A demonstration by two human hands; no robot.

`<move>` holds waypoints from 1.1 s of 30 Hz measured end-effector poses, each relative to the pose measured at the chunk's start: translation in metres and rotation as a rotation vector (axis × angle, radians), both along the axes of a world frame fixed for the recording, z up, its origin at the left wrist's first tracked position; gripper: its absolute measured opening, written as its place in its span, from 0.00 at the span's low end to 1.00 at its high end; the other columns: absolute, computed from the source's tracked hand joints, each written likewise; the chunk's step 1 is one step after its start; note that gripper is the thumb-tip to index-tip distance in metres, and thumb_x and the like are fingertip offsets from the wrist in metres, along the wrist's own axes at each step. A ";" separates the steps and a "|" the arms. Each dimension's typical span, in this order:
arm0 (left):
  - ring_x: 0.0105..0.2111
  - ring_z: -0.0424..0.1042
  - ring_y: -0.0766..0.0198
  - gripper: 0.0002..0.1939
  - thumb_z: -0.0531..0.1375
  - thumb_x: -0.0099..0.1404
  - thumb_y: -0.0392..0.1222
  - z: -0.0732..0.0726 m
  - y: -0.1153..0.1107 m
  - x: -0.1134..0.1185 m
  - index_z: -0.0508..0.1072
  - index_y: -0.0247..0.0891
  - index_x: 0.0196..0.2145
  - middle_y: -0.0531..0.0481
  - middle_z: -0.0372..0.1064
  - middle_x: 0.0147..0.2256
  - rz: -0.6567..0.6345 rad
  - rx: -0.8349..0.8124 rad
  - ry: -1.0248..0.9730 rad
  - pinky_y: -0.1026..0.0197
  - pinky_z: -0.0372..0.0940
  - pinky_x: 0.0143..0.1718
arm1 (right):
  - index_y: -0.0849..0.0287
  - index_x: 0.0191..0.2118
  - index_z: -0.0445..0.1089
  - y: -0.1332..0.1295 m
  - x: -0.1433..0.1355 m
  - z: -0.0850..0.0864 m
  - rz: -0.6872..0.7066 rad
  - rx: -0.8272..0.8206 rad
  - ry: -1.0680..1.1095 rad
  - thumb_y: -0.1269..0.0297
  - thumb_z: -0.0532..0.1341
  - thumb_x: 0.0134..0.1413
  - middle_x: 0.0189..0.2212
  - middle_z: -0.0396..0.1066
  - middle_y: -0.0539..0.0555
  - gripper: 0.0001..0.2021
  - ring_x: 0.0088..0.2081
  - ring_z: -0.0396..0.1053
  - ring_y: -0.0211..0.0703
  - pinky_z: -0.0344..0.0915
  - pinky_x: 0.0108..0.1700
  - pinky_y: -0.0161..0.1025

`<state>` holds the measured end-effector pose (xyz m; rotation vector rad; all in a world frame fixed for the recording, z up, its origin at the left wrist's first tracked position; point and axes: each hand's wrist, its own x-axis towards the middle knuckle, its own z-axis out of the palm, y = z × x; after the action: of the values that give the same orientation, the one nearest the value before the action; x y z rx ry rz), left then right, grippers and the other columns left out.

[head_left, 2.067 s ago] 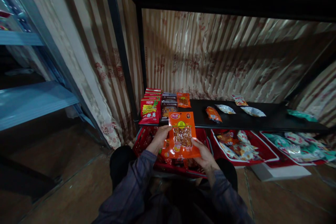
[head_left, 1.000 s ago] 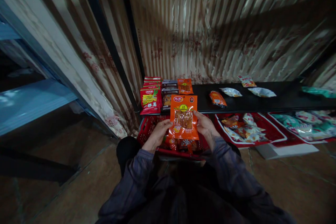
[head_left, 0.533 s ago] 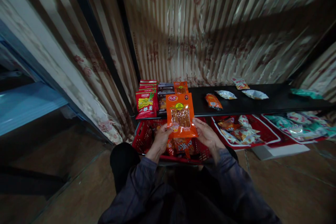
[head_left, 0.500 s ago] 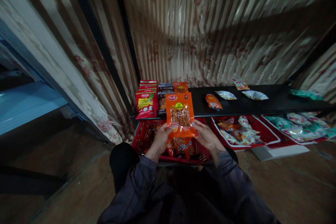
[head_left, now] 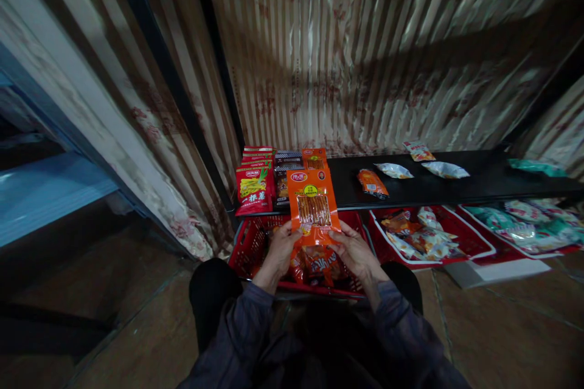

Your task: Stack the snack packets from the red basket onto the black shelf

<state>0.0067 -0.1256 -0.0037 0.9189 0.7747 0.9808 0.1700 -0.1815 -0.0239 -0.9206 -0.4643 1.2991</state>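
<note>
An orange snack packet [head_left: 312, 206] with a clear window showing brown sticks is held upright between both hands. My left hand [head_left: 281, 253] pinches its lower left corner, and my right hand [head_left: 354, 252] grips the lower right corner. Behind it on the black shelf [head_left: 340, 185] stands another orange packet [head_left: 314, 157], partly hidden. To the left are a row of red snack packets [head_left: 254, 187] and several dark packets [head_left: 283, 181]. Below my hands, a red basket [head_left: 244, 249] contains more orange packets [head_left: 319, 262].
Farther right on the shelf lie an orange packet [head_left: 371, 183], white packets [head_left: 444, 169] and a green packet [head_left: 536, 166]. Two more red baskets of packets, one nearer [head_left: 474, 244], stand below the shelf's front edge. A black post [head_left: 218, 73] rises at the left, before a striped curtain [head_left: 292, 42].
The view has tilted slightly upward, so the shelf and baskets appear lower. Both hands still hold the orange packet in front of the shelf, in nearly the same place.
</note>
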 end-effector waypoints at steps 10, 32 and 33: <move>0.29 0.73 0.62 0.14 0.66 0.42 0.36 0.001 -0.006 -0.011 0.78 0.36 0.31 0.49 0.77 0.29 0.022 0.009 -0.020 0.61 0.66 0.36 | 0.54 0.35 0.74 0.003 -0.008 -0.012 0.029 -0.024 0.023 0.70 0.74 0.34 0.33 0.79 0.48 0.17 0.35 0.77 0.43 0.75 0.40 0.41; 0.33 0.74 0.59 0.11 0.67 0.44 0.38 -0.008 -0.011 -0.012 0.76 0.36 0.29 0.49 0.77 0.29 0.003 -0.001 0.003 0.60 0.67 0.39 | 0.53 0.35 0.75 0.000 -0.011 -0.009 -0.034 -0.061 0.039 0.64 0.73 0.34 0.31 0.80 0.49 0.16 0.37 0.78 0.48 0.74 0.42 0.43; 0.32 0.74 0.60 0.11 0.66 0.44 0.38 -0.009 -0.011 -0.009 0.76 0.36 0.29 0.49 0.77 0.30 0.000 -0.003 0.009 0.60 0.67 0.39 | 0.53 0.36 0.75 0.000 -0.010 -0.010 -0.044 -0.055 0.034 0.64 0.73 0.35 0.31 0.80 0.49 0.16 0.37 0.78 0.48 0.74 0.41 0.43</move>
<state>-0.0021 -0.1369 -0.0127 0.9210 0.7840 0.9761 0.1604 -0.1816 -0.0336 -0.9487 -0.3815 1.2910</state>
